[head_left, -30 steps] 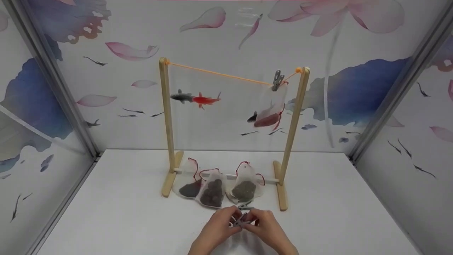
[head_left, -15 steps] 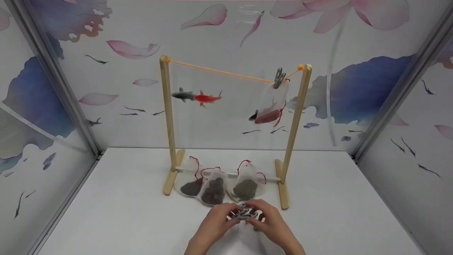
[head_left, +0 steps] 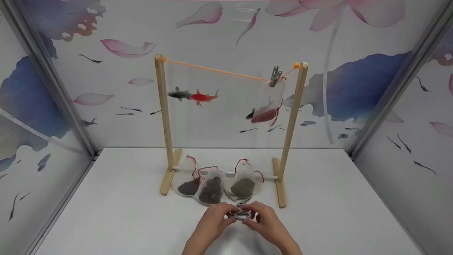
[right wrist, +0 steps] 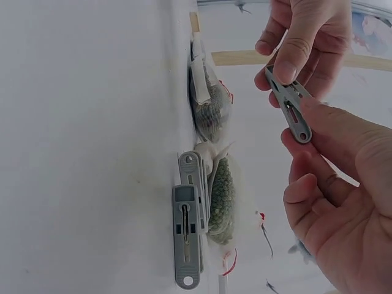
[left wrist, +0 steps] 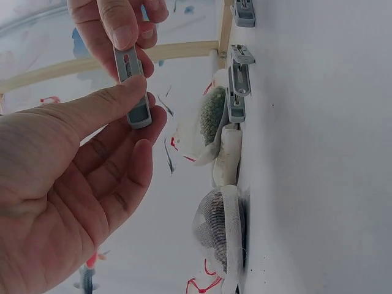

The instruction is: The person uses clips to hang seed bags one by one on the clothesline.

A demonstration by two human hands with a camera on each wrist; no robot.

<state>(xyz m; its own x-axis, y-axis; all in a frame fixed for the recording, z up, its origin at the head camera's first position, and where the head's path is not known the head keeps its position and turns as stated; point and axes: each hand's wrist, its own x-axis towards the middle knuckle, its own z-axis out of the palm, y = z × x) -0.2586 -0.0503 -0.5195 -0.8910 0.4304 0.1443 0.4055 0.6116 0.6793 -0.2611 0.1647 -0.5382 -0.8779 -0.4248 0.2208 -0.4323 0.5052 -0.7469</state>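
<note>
Both hands (head_left: 213,221) (head_left: 267,220) pinch one gray clothespin (right wrist: 292,114) together. Three mesh bags (head_left: 212,189) rest on the surface (head_left: 106,212) beyond; a fourth bag (head_left: 265,115) hangs clipped to the orange cord (head_left: 216,71).

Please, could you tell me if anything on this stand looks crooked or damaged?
The orange line looks uneven: it dips low near the right post, where a clip holds a bag. The weight probably pulls it down. I see no clear damage.
</note>
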